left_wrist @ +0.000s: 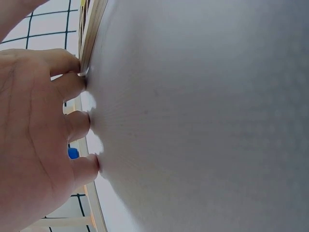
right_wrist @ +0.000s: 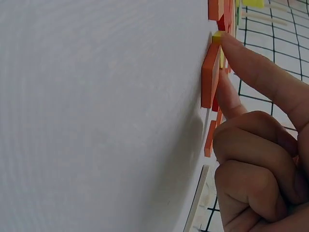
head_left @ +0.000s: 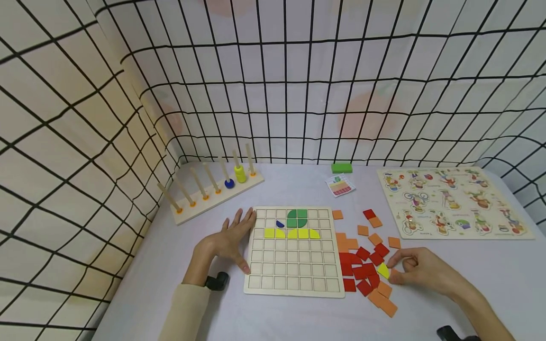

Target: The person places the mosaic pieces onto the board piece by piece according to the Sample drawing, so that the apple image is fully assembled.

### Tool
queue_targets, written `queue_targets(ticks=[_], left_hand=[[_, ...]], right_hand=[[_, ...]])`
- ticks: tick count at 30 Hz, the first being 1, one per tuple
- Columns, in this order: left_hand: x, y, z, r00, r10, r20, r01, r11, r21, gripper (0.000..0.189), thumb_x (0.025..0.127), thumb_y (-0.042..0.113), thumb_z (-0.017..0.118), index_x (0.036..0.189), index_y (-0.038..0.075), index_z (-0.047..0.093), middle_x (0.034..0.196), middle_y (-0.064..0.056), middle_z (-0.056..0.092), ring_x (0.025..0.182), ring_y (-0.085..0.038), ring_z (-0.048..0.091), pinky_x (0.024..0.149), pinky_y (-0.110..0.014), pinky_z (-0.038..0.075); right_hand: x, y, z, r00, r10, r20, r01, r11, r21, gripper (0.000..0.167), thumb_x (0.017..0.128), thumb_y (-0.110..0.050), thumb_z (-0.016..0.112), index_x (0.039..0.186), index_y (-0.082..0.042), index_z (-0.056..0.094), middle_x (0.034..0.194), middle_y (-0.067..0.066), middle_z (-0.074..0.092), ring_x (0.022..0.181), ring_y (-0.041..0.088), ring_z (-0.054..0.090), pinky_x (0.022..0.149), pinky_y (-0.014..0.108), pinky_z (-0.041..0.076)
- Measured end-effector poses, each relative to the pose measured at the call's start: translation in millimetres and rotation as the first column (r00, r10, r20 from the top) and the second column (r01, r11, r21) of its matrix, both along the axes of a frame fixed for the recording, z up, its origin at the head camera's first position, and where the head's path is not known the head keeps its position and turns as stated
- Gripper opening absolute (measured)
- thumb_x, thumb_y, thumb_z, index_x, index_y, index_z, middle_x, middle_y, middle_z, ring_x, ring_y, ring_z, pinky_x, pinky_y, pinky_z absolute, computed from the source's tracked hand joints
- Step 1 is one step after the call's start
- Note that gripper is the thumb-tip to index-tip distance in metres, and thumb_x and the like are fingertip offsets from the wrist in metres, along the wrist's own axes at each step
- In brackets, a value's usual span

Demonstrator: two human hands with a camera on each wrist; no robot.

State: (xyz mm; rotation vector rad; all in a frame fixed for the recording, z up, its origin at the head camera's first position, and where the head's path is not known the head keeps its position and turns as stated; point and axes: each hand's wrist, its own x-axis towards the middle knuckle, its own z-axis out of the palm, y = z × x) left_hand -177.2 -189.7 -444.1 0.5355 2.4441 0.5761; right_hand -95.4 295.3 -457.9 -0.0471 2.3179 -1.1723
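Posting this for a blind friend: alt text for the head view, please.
The right hand pinches a yellow piece beside red tiles and orange tiles; the left hand rests at the left edge of a grid board bearing green, yellow and blue pieces. Farther back: a peg rack, card, green block and picture board.

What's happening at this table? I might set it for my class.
A person is working at a grid board. Their left hand rests at its left edge; their right hand pinches a yellow piece beside loose red pieces and orange pieces. Green pieces, a blue piece and other yellow pieces lie on the board, whose lower rows are bare.
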Motion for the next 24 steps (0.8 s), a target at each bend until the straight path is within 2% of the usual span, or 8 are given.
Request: queue_targets(ticks=[6,11,17,24], left_hand=[[0.2,-0.2,1.0,1.000,0.001,0.003,-0.001,1.000,0.005,0.154,0.054,0.034,0.103,0.167,0.010,0.000,0.175,-0.010,-0.011,0.161,-0.036,-0.017,0.129,-0.063,-0.007],[0.1,-0.4,1.3,1.000,0.001,0.001,-0.001,1.000,0.007,0.155,0.054,0.034,0.103,0.167,0.010,0.000,0.175,-0.011,-0.010,0.161,-0.037,-0.018,0.129,-0.064,-0.007],[0.0,-1.7,-0.1,1.000,0.008,0.003,-0.008,1.000,0.012,0.155,0.053,0.034,0.103,0.167,0.011,0.000,0.175,-0.010,-0.010,0.161,-0.035,-0.019,0.129,-0.063,-0.009],[-0.2,-2.7,-1.6,1.000,0.009,0.003,-0.009,1.000,0.023,0.155,0.054,0.035,0.102,0.167,0.011,0.000,0.175,-0.009,-0.010,0.161,-0.035,-0.019,0.129,-0.063,-0.009]], right_hand=[[-0.5,-6,-0.7,1.000,-0.009,-0.015,0.009,1.000,0.005,0.041,0.085,-0.021,0.084,0.115,0.000,0.065,0.062,-0.002,0.037,0.055,0.008,0.035,0.053,0.030,0.031],[-1.3,-7,-0.4,0.999,-0.027,-0.044,0.030,0.997,0.075,0.038,0.085,-0.025,0.084,0.112,-0.003,0.068,0.060,-0.003,0.040,0.053,0.009,0.038,0.053,0.028,0.032],[-3.8,-7,-0.2,0.997,-0.051,-0.052,0.055,0.995,0.088,0.046,0.086,-0.024,0.084,0.122,-0.001,0.066,0.060,-0.001,0.042,0.053,0.011,0.040,0.053,0.028,0.032],[-5.2,-11,2.7,0.996,-0.061,-0.058,0.067,0.991,0.117,0.042,0.090,-0.022,0.080,0.126,-0.004,0.070,0.063,0.000,0.043,0.055,0.013,0.043,0.053,0.025,0.033]])
